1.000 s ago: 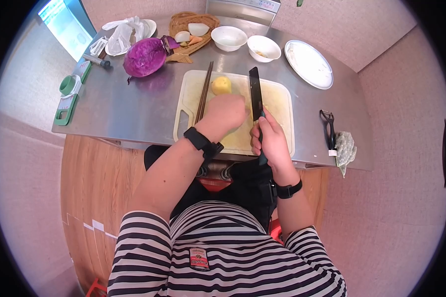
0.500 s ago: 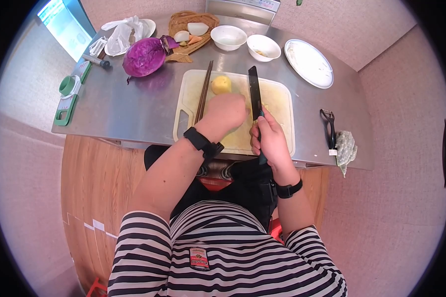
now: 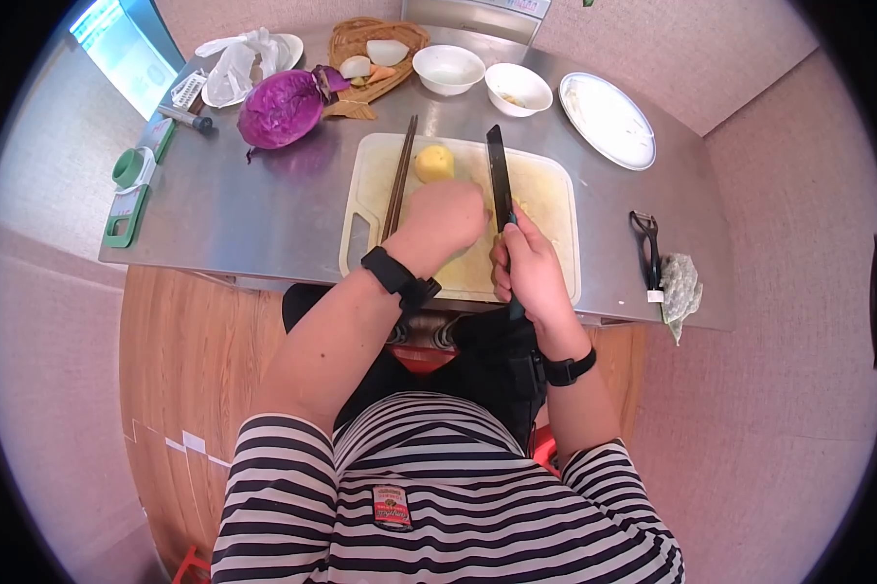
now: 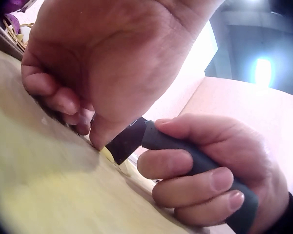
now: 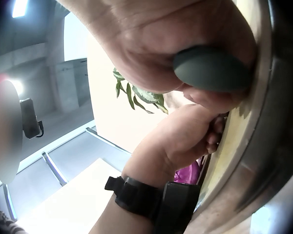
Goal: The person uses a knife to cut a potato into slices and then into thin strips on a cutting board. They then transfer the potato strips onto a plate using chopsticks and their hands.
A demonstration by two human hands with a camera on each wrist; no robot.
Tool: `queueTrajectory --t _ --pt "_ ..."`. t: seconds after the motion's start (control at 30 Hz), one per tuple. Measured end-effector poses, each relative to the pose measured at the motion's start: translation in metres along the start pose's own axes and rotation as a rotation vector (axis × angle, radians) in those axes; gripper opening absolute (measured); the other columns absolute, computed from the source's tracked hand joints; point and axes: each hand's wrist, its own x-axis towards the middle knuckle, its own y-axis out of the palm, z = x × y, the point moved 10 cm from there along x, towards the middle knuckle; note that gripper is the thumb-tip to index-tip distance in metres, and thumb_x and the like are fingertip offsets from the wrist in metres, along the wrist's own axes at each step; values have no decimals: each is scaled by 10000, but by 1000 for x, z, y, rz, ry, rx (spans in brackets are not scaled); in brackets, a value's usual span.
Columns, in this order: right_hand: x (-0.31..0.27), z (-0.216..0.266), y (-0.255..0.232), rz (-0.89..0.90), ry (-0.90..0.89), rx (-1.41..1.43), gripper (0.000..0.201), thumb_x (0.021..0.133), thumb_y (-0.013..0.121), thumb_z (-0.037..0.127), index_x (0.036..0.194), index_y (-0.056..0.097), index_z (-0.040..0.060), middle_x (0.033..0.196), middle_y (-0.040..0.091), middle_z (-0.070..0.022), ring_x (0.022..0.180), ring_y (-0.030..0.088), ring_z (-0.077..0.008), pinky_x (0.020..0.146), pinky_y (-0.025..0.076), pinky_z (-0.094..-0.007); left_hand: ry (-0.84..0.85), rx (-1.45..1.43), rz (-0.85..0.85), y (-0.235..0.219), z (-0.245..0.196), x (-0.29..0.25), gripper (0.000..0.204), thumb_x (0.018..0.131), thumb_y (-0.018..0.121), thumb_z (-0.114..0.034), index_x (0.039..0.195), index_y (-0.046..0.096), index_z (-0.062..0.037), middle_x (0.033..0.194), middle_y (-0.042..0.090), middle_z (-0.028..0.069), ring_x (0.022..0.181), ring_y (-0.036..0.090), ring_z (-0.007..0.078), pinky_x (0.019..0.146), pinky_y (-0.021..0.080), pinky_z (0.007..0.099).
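In the head view my right hand (image 3: 536, 263) grips the dark handle (image 4: 185, 158) of a kitchen knife (image 3: 500, 175), its black blade pointing away from me over the cutting board (image 3: 545, 190). Just left of the blade my left hand (image 3: 443, 219) is held low over the board with its fingers curled. A small yellow potato piece (image 4: 107, 154) shows between its thumb tip and the blade in the left wrist view; the rest is hidden under the hand. A peeled potato (image 3: 434, 164) sits beyond the left hand. Brown chopsticks (image 3: 399, 180) lie along the board's left side.
Half a purple cabbage (image 3: 281, 109) lies at the back left, near a wicker basket (image 3: 346, 44) of cut vegetables. Two white bowls (image 3: 448, 70) and an oval plate (image 3: 608, 122) stand behind the board. A black peeler (image 3: 647, 248) is at the right, a green-framed grater (image 3: 127, 209) far left.
Both hands and the knife hold nearly the same place over the board. The head view has shifted very slightly; nothing was taken up or put down.
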Motion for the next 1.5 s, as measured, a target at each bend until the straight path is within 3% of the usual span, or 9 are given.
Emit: queueTrajectory --t 0.27,0.33,0.53,0.63,0.87,0.93,1.5 --pt "8 1 1 -6 54 -47 525 1040 378 196 1553 275 141 675 395 17 441 361 -86 402 331 -259 22 7 -1 1 0 0 292 882 621 -350 886 685 -65 836 701 147 823 685 358 706 537 480" --pt "11 2 0 -15 44 -25 431 1041 379 199 1471 399 191 706 428 14 475 384 -83 414 336 -249 4 8 41 3 1 4 311 881 618 -365 887 689 -63 839 705 149 823 688 356 708 539 478" --pt "8 -1 -4 -1 34 123 373 1039 388 195 1408 446 175 711 442 9 479 398 -89 416 349 -242 -50 -16 46 -4 -1 0 346 888 600 -392 901 700 -62 852 709 155 833 689 356 731 542 473" --pt "2 1 -5 -27 -46 70 408 1041 381 190 1447 419 166 711 443 4 479 404 -89 417 360 -243 -56 -6 35 -5 -1 1 347 892 596 -393 906 699 -62 856 709 151 838 686 359 742 538 475" --pt "2 -4 -6 22 -45 60 475 1046 371 181 1520 343 174 711 443 3 481 408 -88 417 363 -245 -43 -57 31 3 7 4 319 901 586 -371 908 697 -72 861 707 147 822 680 365 739 530 479" --pt "2 -1 -3 44 -56 49 523 1041 395 188 1546 281 109 696 443 -6 464 409 -104 416 368 -267 -18 -38 19 2 5 5 311 899 589 -361 897 691 -67 853 703 152 819 679 364 732 529 479" --pt "2 0 0 42 -24 6 490 1045 377 190 1531 327 147 693 418 5 455 383 -89 403 350 -252 -2 3 2 2 2 3 286 874 640 -330 886 703 -51 846 709 155 818 692 356 708 538 468"
